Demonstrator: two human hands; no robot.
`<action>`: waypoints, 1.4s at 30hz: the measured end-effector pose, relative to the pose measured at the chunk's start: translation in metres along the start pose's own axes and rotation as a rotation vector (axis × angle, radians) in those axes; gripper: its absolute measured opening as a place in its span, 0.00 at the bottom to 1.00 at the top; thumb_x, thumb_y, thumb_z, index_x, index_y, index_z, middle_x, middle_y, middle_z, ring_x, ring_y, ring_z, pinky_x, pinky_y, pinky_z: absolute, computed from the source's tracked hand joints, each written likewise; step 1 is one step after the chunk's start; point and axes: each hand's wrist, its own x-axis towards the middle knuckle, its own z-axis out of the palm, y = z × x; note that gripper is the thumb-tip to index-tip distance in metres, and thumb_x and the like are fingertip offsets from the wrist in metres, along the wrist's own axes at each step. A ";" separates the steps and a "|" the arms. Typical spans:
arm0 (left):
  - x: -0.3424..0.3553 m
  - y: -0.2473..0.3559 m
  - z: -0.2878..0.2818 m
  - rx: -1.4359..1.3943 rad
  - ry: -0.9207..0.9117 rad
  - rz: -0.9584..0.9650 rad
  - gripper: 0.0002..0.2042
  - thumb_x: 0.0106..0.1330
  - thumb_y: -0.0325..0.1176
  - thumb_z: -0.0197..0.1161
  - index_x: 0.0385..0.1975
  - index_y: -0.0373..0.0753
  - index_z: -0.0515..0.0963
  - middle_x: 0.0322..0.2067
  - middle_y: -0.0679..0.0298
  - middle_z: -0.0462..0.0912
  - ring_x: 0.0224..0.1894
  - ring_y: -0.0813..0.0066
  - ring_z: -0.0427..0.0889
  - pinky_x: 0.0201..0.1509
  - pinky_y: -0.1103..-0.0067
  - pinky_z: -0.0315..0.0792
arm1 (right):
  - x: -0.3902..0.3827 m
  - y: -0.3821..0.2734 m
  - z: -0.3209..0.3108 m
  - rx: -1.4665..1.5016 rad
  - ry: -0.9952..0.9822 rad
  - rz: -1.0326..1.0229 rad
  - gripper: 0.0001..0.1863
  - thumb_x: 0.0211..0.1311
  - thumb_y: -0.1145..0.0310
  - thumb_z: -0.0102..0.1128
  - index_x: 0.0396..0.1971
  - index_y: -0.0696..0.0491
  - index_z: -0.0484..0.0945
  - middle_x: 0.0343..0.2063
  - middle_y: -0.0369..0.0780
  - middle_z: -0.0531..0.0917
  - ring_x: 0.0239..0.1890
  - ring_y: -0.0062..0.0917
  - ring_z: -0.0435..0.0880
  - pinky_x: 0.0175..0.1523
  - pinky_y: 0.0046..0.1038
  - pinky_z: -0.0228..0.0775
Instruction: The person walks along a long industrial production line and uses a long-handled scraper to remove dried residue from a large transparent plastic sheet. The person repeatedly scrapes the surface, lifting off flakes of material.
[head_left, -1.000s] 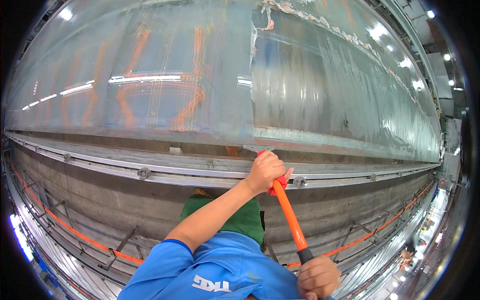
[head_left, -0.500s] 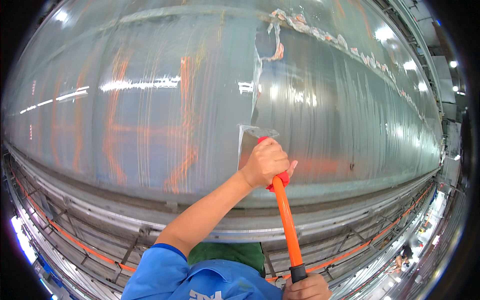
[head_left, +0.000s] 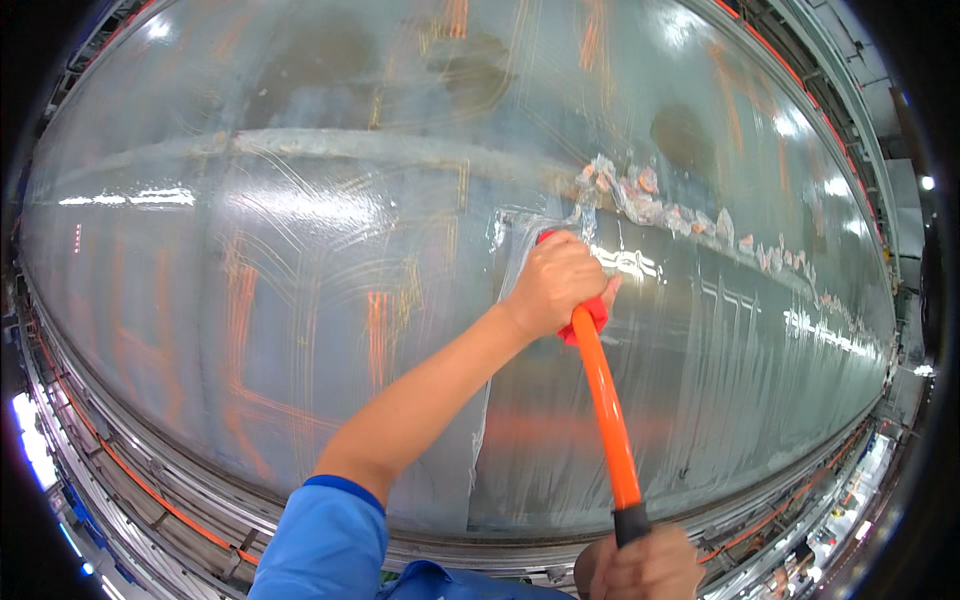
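Both my hands are closed on a long-handled scraper (head_left: 605, 410) with a glossy orange shaft. My left hand (head_left: 560, 283) wraps round its red upper part, close to the head. My right hand (head_left: 648, 565), slightly blurred, grips the handle's lower end by the black grip. The scraper's head lies against a broad, shiny grey-green sheet (head_left: 330, 330); my left hand partly hides it. Below and right of the head runs a darker, smoother strip (head_left: 560, 460) with a ragged left edge. Crumpled translucent scraps (head_left: 690, 215) form a ridge just beyond the head, stretching to the right.
Orange and yellow scrawled marks (head_left: 375, 335) cover parts of the sheet. A pale band (head_left: 380, 145) crosses it farther off. Metal rails (head_left: 180, 470) with an orange line border the near side. Bright lights reflect off the surface.
Both hands have pushed the scraper farther away across the sheet, up to the ridge of scraps. The darker strip behind it shows longer. My view has shifted forward too.
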 end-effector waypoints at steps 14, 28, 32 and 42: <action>-0.050 0.095 -0.013 0.040 -0.025 -0.131 0.16 0.56 0.23 0.74 0.17 0.42 0.70 0.19 0.63 0.72 0.25 0.59 0.75 0.35 0.67 0.71 | -0.011 -0.074 0.018 -0.026 0.150 0.069 0.16 0.61 0.75 0.60 0.14 0.53 0.68 0.10 0.36 0.73 0.11 0.26 0.71 0.23 0.31 0.70; 0.039 -0.046 0.012 0.134 0.073 -0.014 0.16 0.55 0.23 0.75 0.17 0.41 0.71 0.20 0.61 0.76 0.25 0.58 0.77 0.35 0.66 0.72 | 0.066 0.040 -0.016 -0.051 0.163 0.016 0.16 0.57 0.76 0.62 0.13 0.53 0.66 0.13 0.35 0.73 0.15 0.27 0.73 0.29 0.36 0.77; 0.055 -0.012 0.009 0.133 0.109 -0.006 0.17 0.54 0.21 0.75 0.16 0.41 0.70 0.18 0.62 0.72 0.21 0.59 0.73 0.30 0.66 0.67 | 0.078 0.022 -0.028 -0.165 0.226 0.052 0.16 0.58 0.74 0.63 0.14 0.53 0.67 0.12 0.35 0.74 0.14 0.27 0.75 0.28 0.36 0.76; 0.051 -0.062 0.033 0.128 0.043 -0.050 0.17 0.62 0.27 0.72 0.18 0.41 0.68 0.21 0.59 0.72 0.27 0.54 0.75 0.35 0.64 0.68 | 0.060 0.059 -0.043 -0.027 0.256 0.017 0.16 0.59 0.75 0.61 0.14 0.54 0.67 0.12 0.37 0.74 0.17 0.28 0.77 0.31 0.35 0.76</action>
